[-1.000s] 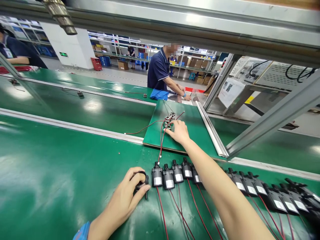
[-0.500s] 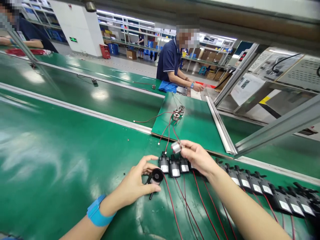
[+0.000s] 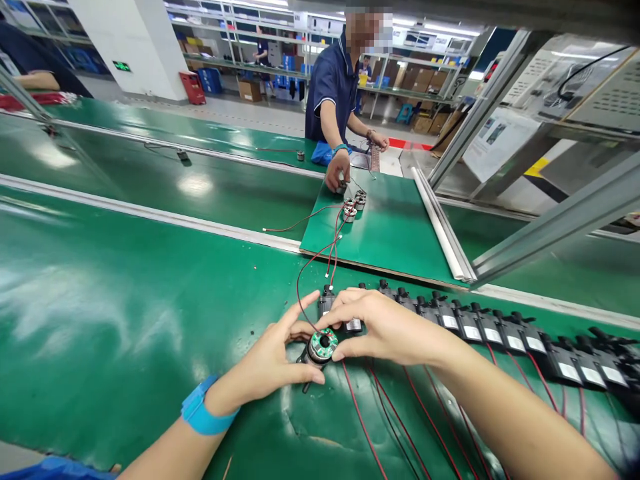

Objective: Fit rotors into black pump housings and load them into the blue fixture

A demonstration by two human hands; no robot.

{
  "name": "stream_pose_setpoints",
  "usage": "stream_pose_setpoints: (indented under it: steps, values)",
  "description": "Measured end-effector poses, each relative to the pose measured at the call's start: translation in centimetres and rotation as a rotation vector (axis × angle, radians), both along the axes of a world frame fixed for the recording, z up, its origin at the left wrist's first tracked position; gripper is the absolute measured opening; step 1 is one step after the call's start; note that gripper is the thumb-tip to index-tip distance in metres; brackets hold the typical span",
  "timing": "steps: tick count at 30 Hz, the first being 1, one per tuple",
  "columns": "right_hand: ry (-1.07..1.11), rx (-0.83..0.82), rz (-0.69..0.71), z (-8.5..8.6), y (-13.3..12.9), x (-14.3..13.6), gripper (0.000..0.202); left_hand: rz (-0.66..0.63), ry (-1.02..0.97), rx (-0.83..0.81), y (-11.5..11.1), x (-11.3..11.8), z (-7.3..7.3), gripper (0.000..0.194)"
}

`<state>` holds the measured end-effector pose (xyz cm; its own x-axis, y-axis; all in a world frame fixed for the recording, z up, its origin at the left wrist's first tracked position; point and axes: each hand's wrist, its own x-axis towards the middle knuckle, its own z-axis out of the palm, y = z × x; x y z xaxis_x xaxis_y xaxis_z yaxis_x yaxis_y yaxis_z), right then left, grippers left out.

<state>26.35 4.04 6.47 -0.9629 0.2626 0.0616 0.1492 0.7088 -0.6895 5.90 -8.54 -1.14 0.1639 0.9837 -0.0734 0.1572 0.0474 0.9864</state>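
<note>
My left hand (image 3: 267,360) is wrapped round a small black pump housing (image 3: 306,359), held just above the green bench. In the fingertips of my right hand (image 3: 385,327) is a motor stator (image 3: 323,345) with a round green circuit board facing up. It sits at the housing's round mouth; how deep it is in, I cannot tell. A thin red and dark lead (image 3: 299,280) loops up from the stator to a small white plug. Behind my fingers stand more black pump housings (image 3: 326,305), partly covered by my right hand.
A long row of black pumps (image 3: 493,327) with white labels and red wires runs right. Ahead, several wired stators (image 3: 351,210) lie on a raised green board (image 3: 390,233). A co-worker's hand (image 3: 339,172) holds another stator there. A metal frame post (image 3: 555,233) slants at right.
My right hand has brought the stator down and left to the mouth of the housing in my left hand. The co-worker's hand has reached onto the raised board with a stator.
</note>
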Motion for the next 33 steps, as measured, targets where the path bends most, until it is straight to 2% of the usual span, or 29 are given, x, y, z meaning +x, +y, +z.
stream_pose_setpoints:
  steps: [3,8,11,14,17,23,26,30,33]
  values:
    - [-0.054,0.022,0.044,-0.1,0.1,-0.4,0.038,-0.011,-0.007,-0.009,0.0,0.0,0.1,0.115]
    - [-0.045,-0.014,-0.077,-1.3,-0.1,-0.8,0.041,0.078,0.090,0.091,0.0,0.3,-0.3,0.100]
    - [0.006,-0.033,-0.078,-2.1,-0.6,-0.6,0.047,0.139,0.142,0.179,0.0,0.4,-0.9,0.090]
    - [0.086,-0.005,-0.125,-3.1,-1.4,-0.3,0.057,0.191,0.181,0.259,0.0,0.4,-1.7,0.074]
    - [0.127,0.096,-0.181,-4.1,-2.3,-0.3,0.047,0.223,0.249,0.336,-0.1,0.4,-2.2,0.054]
    - [0.085,0.324,-0.183,-5.2,-2.9,-0.7,0.043,0.148,0.346,0.448,0.2,0.4,-1.8,0.031]
    - [0.052,0.340,-0.179,-5.2,-3.1,-0.7,0.045,0.119,0.363,0.500,0.2,0.4,-1.4,0.023]
    - [0.060,0.296,-0.186,-5.1,-3.6,-0.6,0.041,0.084,0.435,0.491,-0.4,0.2,-1.2,0.011]
    - [0.122,0.302,-0.207,-5.0,-4.0,-0.5,0.037,0.112,0.535,0.564,-0.9,-0.2,-1.0,0.011]
